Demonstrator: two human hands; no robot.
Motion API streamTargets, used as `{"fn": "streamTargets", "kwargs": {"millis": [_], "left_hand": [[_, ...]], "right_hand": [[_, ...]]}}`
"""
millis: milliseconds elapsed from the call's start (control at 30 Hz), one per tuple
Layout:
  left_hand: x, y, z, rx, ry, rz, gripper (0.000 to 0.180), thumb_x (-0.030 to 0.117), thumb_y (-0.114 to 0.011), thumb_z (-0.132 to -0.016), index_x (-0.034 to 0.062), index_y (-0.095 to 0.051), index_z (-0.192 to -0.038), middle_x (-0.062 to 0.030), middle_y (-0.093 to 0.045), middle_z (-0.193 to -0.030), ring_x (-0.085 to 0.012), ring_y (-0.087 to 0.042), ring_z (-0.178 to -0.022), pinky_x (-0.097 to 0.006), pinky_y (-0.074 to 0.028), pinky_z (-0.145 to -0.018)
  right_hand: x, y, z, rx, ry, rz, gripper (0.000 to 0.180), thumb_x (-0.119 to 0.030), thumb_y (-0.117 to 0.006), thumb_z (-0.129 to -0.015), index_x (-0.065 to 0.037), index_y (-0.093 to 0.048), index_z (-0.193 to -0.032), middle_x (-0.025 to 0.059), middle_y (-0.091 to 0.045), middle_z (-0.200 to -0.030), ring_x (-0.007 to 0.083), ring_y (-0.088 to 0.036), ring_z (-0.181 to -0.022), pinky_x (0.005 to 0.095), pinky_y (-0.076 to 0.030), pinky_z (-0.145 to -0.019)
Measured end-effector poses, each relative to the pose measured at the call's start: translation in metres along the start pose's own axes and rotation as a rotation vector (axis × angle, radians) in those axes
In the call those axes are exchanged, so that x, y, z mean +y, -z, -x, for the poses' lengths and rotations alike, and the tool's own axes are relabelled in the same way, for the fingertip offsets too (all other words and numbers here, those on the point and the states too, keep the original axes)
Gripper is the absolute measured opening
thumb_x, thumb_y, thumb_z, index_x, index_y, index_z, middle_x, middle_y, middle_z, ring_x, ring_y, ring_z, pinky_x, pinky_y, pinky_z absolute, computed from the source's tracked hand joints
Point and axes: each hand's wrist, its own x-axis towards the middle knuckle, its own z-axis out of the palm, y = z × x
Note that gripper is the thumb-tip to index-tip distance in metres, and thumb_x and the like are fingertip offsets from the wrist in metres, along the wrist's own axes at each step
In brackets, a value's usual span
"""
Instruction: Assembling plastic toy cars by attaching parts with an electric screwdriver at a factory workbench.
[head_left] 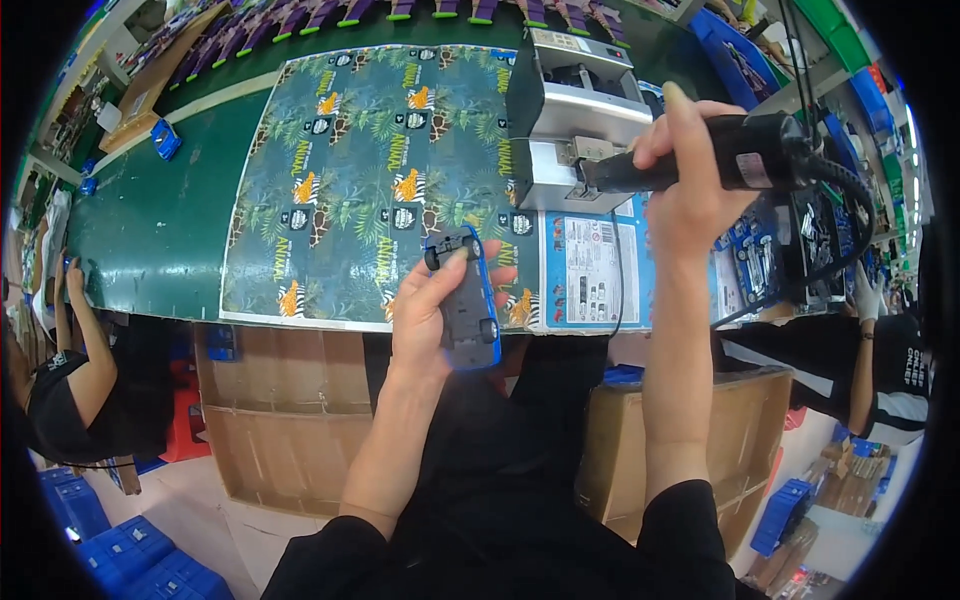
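Note:
My left hand (pixel 428 312) holds a blue toy car (pixel 466 298) upside down, its dark underside and black wheels facing up, just above the near edge of the green table (pixel 150 220). My right hand (pixel 690 170) grips a black electric screwdriver (pixel 740 155) raised to the right, its tip pointing left toward a grey metal machine (pixel 570 120). A black cable runs from the tool's rear down to the right.
A printed sheet with jungle animal pattern (pixel 360 170) covers the table's middle. A small blue car (pixel 165 138) lies far left. Cardboard boxes (pixel 280 420) stand under the table, blue crates (pixel 110 550) on the floor. Other people sit at left (pixel 70 380) and right (pixel 890 370).

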Motion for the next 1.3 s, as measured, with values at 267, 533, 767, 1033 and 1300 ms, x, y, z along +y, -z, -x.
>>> {"fn": "streamTargets", "kwargs": {"millis": [267, 533, 767, 1033, 1300], "left_hand": [[0.004, -0.008, -0.008, 0.002, -0.014, -0.098, 0.032, 0.006, -0.068, -0.087, -0.0011, -0.059, -0.117, -0.0177, -0.068, -0.112, -0.0233, -0.071, -0.09, -0.034, -0.062, -0.072], [-0.005, -0.01, -0.01, -0.036, -0.042, -0.267, 0.027, 0.005, -0.07, -0.086, -0.0009, -0.064, -0.112, -0.0114, -0.07, -0.106, -0.0169, -0.07, -0.086, -0.031, -0.058, -0.073], [-0.021, -0.009, -0.004, -0.062, -0.181, -0.446, 0.026, 0.004, -0.07, -0.086, -0.0013, -0.065, -0.112, -0.0078, -0.071, -0.097, -0.0124, -0.068, -0.082, -0.029, -0.056, -0.076], [-0.022, -0.01, -0.003, -0.042, -0.187, -0.479, 0.026, 0.004, -0.071, -0.084, -0.0016, -0.066, -0.109, -0.0036, -0.07, -0.092, -0.0062, -0.063, -0.081, -0.025, -0.052, -0.073], [-0.024, -0.015, 0.0, -0.013, -0.263, -0.63, 0.033, 0.003, -0.073, -0.081, -0.0007, -0.065, -0.113, -0.0017, -0.069, -0.093, -0.0057, -0.061, -0.082, -0.024, -0.05, -0.075]], "right_hand": [[0.001, -0.012, -0.015, -0.107, -0.075, 0.025, 0.01, -0.006, -0.068, -0.086, 0.003, -0.068, -0.089, 0.0076, -0.057, -0.061, 0.0171, -0.056, -0.049, 0.0292, -0.047, -0.051], [-0.012, 0.011, 0.0, -0.106, -0.436, -0.251, 0.014, -0.013, -0.065, -0.088, -0.002, -0.058, -0.083, 0.0047, -0.053, -0.06, 0.0146, -0.05, -0.047, 0.0283, -0.041, -0.049], [-0.064, -0.008, 0.042, -0.194, -0.127, -0.559, 0.016, -0.018, -0.047, -0.094, -0.003, -0.049, -0.1, 0.0088, -0.051, -0.07, 0.0183, -0.051, -0.055, 0.0349, -0.047, -0.058], [-0.051, -0.022, 0.061, -0.192, -0.159, -0.555, 0.01, -0.007, -0.054, -0.091, -0.004, -0.048, -0.097, 0.0104, -0.054, -0.071, 0.0198, -0.053, -0.056, 0.0358, -0.049, -0.059], [-0.045, -0.023, 0.075, -0.211, -0.206, -0.581, 0.019, -0.008, -0.063, -0.086, -0.005, -0.045, -0.094, 0.0099, -0.053, -0.069, 0.0183, -0.051, -0.055, 0.0335, -0.046, -0.056]]}}
